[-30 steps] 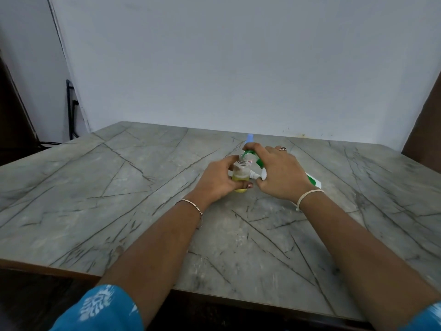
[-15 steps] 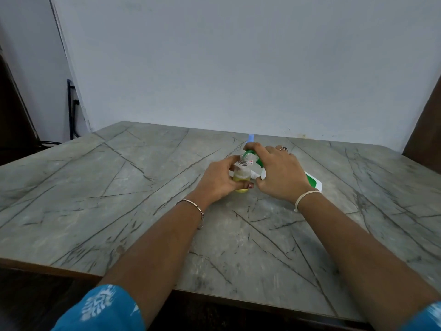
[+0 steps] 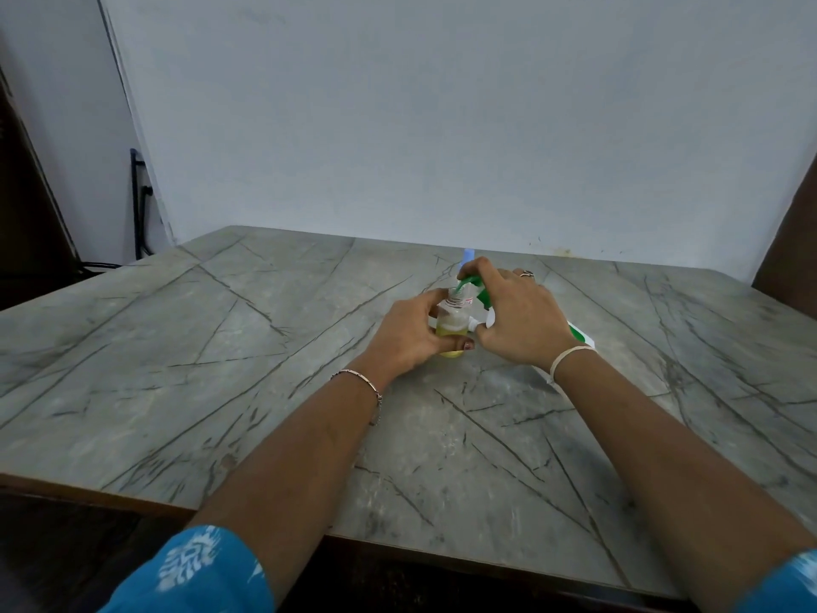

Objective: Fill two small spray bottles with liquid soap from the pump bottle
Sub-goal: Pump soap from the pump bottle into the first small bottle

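The left grip (image 3: 413,336) is curling round the small spray bottle (image 3: 451,331), thumb across the front and fingers behind, holding it down on the table (image 3: 221,369). The bottle is sitting directly between the two grips, approx. half full of yellow liquid. The right grip (image 3: 517,320) is closing over the head of the pump bottle (image 3: 580,336), with one fingertip on top of the green spout (image 3: 467,284).

Risks from here, as a judgement:
- The spout is hanging just over a narrow neck. If either grip is drifting sideways during a press, soap is likely running down the outside and onto the table.
- A hard press is pushing toward the left grip, so the light bottle could be tipping if that hold is slackening.
- The level is already well up, and too many pumps could mean overflow.
- Soapy fingers mean slipping.

Orientation: the small bottle is standing upright, long axis vertical, open mouth pointing up at the spout. The pump bottle is leaning, its long axis running from under the right wrist toward the left grip, spout end leading. Whether its base is touching the table is hidden.

A blue tip (image 3: 467,255) is showing just beyond the right grip's fingertips — can't tell what it is.
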A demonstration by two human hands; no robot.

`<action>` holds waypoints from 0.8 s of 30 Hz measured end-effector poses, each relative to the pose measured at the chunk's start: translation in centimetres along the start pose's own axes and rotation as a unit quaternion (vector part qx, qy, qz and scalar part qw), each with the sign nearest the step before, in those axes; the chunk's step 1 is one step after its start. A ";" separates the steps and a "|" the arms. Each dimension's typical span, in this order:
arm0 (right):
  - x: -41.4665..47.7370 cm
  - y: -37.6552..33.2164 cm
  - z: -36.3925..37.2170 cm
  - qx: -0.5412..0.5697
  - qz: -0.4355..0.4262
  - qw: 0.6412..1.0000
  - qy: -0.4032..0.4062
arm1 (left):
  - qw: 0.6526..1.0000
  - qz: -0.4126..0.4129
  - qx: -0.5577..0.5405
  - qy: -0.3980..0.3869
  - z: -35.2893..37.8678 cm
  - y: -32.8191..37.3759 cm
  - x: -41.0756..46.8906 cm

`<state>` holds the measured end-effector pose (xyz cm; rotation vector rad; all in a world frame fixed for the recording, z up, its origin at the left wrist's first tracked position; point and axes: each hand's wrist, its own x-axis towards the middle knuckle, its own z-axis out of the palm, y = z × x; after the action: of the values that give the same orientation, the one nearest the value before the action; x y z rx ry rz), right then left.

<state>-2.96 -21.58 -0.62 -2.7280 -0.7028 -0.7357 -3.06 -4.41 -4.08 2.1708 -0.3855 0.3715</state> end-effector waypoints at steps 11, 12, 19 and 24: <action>-0.7 0.6 -0.1 -0.021 -0.035 0.999 -0.008 | 1.000 -0.006 0.009 0.001 0.1 0.1 0.1; -0.7 0.6 -0.2 -0.024 -0.031 0.999 -0.010 | 1.000 -0.006 0.014 0.001 0.0 0.1 0.1; -0.2 0.0 0.2 -0.025 -0.017 0.999 0.009 | 1.000 -0.016 0.009 -0.003 0.2 0.1 0.1; -0.2 0.0 0.2 -0.039 -0.018 0.999 0.012 | 1.000 -0.017 0.011 0.001 0.1 0.1 0.0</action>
<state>-3.05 -21.59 -0.93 -2.7784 -0.7341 -0.8206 -3.06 -4.60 -4.04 2.1956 -0.3449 0.3596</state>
